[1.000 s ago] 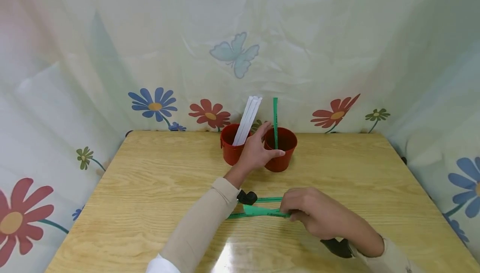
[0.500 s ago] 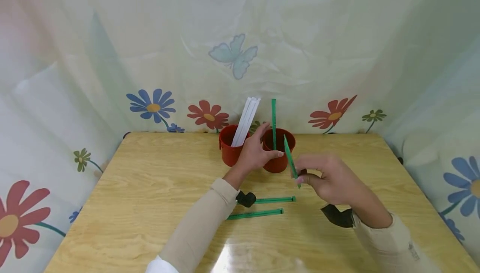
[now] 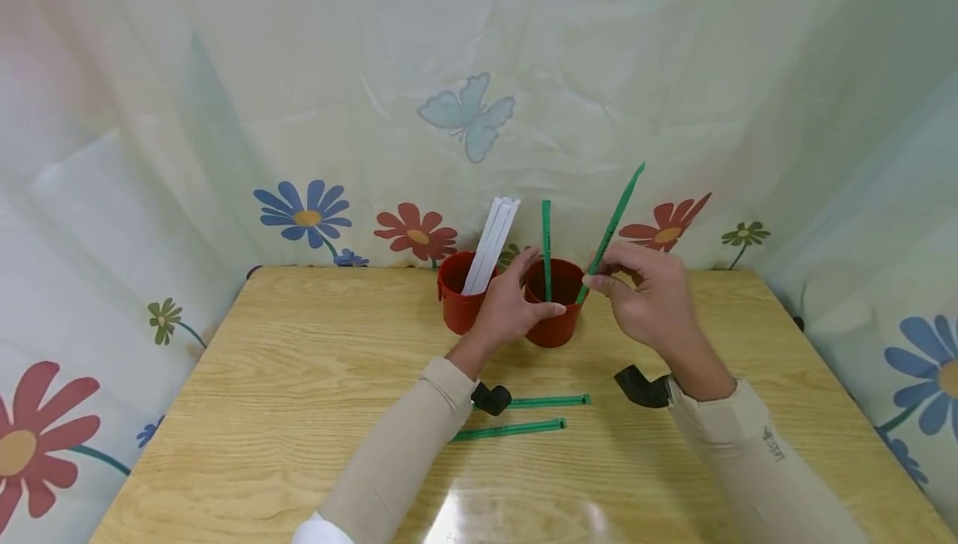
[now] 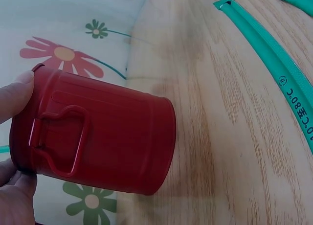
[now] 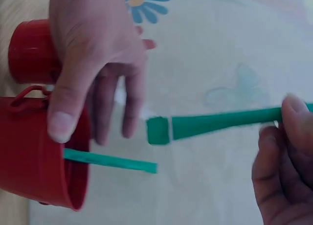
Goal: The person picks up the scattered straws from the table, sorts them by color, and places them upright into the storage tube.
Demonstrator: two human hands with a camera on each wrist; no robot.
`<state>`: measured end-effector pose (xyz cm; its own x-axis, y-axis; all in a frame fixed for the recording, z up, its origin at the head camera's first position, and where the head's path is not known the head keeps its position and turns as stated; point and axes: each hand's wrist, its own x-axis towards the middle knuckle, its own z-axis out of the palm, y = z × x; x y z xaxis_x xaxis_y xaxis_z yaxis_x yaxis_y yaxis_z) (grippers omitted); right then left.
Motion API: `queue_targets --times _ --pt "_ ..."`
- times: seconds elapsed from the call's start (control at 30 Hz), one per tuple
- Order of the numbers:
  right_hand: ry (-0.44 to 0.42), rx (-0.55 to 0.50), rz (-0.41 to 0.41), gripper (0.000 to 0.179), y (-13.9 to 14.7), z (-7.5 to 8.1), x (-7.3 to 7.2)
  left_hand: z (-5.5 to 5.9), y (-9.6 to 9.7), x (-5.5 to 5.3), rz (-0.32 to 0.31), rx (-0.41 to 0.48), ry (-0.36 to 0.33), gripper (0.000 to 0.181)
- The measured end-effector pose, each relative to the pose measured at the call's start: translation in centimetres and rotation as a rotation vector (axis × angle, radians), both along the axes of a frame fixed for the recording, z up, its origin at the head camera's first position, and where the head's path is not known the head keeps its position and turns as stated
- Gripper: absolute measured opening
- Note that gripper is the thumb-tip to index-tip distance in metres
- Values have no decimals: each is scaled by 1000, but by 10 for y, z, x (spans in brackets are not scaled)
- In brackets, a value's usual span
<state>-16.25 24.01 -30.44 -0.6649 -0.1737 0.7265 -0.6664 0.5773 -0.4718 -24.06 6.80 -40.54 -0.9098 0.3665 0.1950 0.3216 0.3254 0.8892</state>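
My left hand (image 3: 509, 303) holds the right-hand small red metal bucket (image 3: 555, 331) at its rim, the thumb on one side and fingers on the other; its wire handle shows in the left wrist view. One green wrapped straw (image 3: 547, 240) stands upright inside that bucket. My right hand (image 3: 653, 294) pinches another green wrapped straw (image 5: 220, 125) between thumb and fingers. In the head view this straw is tilted, its top leaning right and its lower end overlapping the bucket's right rim. In the right wrist view its flat sealed end points toward the left hand.
Beside it, to the left, another red bucket (image 3: 456, 311) holds several white wrapped straws (image 3: 491, 244). Two green wrapped straws (image 3: 524, 428) lie on the wooden table (image 3: 299, 361), partly hidden by my left forearm. A flowered curtain (image 3: 599, 95) hangs behind the table.
My right hand has lifted a green wrapped straw from the table and carried it up to the bucket's right rim, turning it upright. The left hand has stayed at the bucket.
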Motion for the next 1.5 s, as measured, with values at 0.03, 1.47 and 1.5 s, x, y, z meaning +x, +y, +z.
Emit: queue_targets --times 0.03,1.47,1.5 --pt "-10 -18 -30 18 0 -3 -5 0 0 0 -2 1 0 91" --pt "-517 725 299 12 -43 -127 27 1 -3 -4 -14 4 5 90" --pt "-508 758 307 16 -45 -130 29 1 -3 -4 -14 2 4 90"
